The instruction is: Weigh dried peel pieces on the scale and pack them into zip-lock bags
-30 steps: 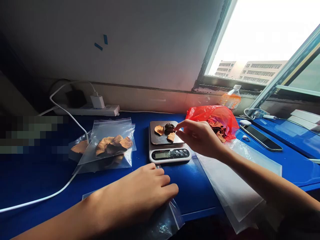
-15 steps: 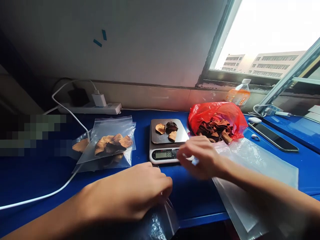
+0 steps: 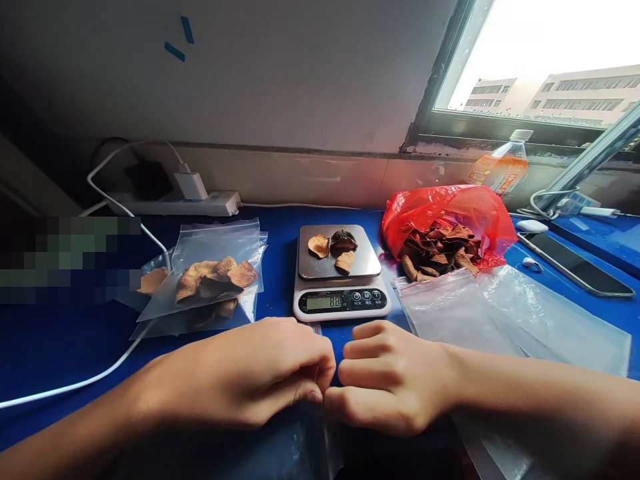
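Observation:
My left hand (image 3: 260, 373) is closed on the upper edge of a clear zip bag (image 3: 305, 443), which hangs below the desk's front edge. Right beside it, my right hand (image 3: 395, 377) has its fingers curled in and meets the left at the same bag edge; its fingertips are hidden. Just beyond both hands stands a white kitchen scale (image 3: 341, 303) with a lit display. On its steel plate lie three dried brown peel-like pieces: a pale curled one (image 3: 319, 246), a dark one (image 3: 345, 240) and a small tan one (image 3: 344, 262).
Filled zip bags (image 3: 220, 277) of dried pieces lie at left near a white cable (image 3: 95, 381) and power strip (image 3: 220, 202). At right are a red plastic bag (image 3: 400, 213) of dark dried pieces, flat clear bags (image 3: 560, 320), a phone (image 3: 575, 263), an earbud (image 3: 532, 265) and a bottle (image 3: 500, 167).
My right hand has come down and left from beside the scale's buttons to meet my left hand at the bag's edge. The scale's buttons now show. The view has tilted slightly downward.

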`<action>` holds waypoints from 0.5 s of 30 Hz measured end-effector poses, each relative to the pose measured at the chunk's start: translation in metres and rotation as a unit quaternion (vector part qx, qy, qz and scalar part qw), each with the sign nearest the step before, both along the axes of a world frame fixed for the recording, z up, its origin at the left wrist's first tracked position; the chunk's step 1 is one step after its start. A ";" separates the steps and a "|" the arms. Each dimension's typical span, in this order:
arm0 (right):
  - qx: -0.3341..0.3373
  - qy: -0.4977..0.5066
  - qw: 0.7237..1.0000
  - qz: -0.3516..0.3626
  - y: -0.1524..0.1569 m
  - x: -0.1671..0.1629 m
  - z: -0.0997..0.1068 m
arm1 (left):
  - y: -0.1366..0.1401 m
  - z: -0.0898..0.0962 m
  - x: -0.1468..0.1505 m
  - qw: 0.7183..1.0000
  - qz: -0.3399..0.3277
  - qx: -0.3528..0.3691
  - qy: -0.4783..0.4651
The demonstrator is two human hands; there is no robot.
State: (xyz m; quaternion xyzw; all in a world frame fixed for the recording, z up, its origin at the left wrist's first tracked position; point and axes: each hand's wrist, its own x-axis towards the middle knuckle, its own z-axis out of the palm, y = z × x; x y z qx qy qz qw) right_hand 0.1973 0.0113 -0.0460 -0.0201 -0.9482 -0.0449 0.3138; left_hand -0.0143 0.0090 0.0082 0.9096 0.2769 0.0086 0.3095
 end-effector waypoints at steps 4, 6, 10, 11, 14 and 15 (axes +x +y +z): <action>0.005 0.003 1.000 0.006 -0.002 -0.001 -0.001 | 0.000 0.001 0.001 1.000 -0.013 0.028 0.002; 0.009 0.000 1.000 0.010 -0.002 -0.003 -0.002 | 0.000 -0.001 0.001 0.998 -0.031 0.045 0.011; 0.006 -0.009 1.000 0.014 -0.002 -0.004 -0.002 | 0.002 -0.005 -0.001 0.996 -0.056 0.061 0.030; 0.004 -0.016 1.000 0.014 -0.002 -0.004 -0.002 | 0.002 -0.005 -0.001 0.996 -0.057 0.061 0.032; -0.007 -0.045 0.999 0.012 -0.001 -0.001 -0.004 | 0.003 0.000 -0.003 0.997 -0.044 0.057 0.035; -0.012 -0.053 0.998 0.009 0.000 0.000 -0.004 | 0.003 0.002 -0.004 0.997 -0.038 0.050 0.035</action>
